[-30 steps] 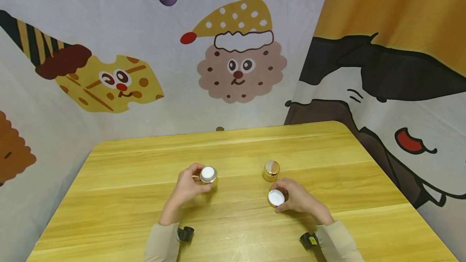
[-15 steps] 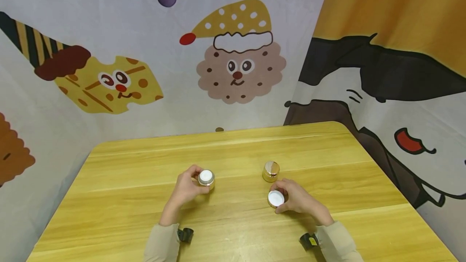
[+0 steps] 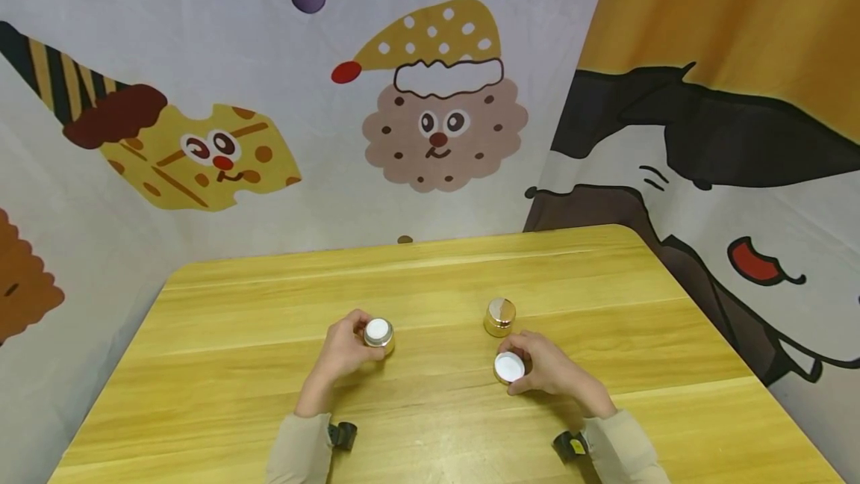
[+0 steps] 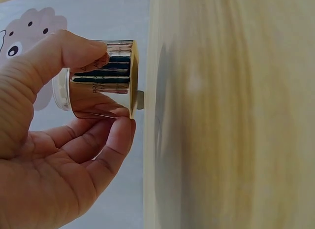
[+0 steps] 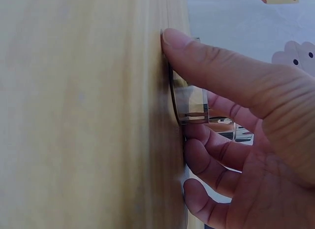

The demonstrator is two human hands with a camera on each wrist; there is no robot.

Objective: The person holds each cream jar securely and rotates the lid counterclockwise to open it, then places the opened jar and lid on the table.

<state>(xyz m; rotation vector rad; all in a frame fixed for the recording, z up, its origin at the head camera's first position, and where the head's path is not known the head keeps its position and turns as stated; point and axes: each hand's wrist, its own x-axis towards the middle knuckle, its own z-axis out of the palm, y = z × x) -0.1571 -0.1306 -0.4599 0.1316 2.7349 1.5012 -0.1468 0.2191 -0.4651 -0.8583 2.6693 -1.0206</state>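
White insides are shown only from the head: a white disc in the mouth of the gold jar (image 3: 380,336), and the hollow of the lid (image 3: 509,367), turned face up. From the left wrist, dark lettering (image 4: 100,81) is picked up on the jar's mirrored side, and the base is seen held just clear of the desk (image 3: 430,417) (hard to read from above). From the right wrist, only the lid's gold outer wall is given, with the second gold jar (image 3: 500,317) partly hidden behind; whether the desk is touched by the lid cannot be told. The desk is yellow wood-grain with rounded far corners; the second jar is stood on it upright, gold top on, just beyond the lid. The room behind is closed off by a pale cloth (image 3: 242,36) printed with cartoon cheese and a cookie in a spotted hat, orange at upper right. Jar is pinched by the left hand (image 3: 341,349), grip closed between thumb on the near side and fingers opposite. Lid is pinched by its edge in the right hand (image 3: 546,364), spare fingers bent. Both forearms are reached in from the near side, beige sleeves (image 3: 300,447), black wrist units (image 3: 344,435), hands well apart.
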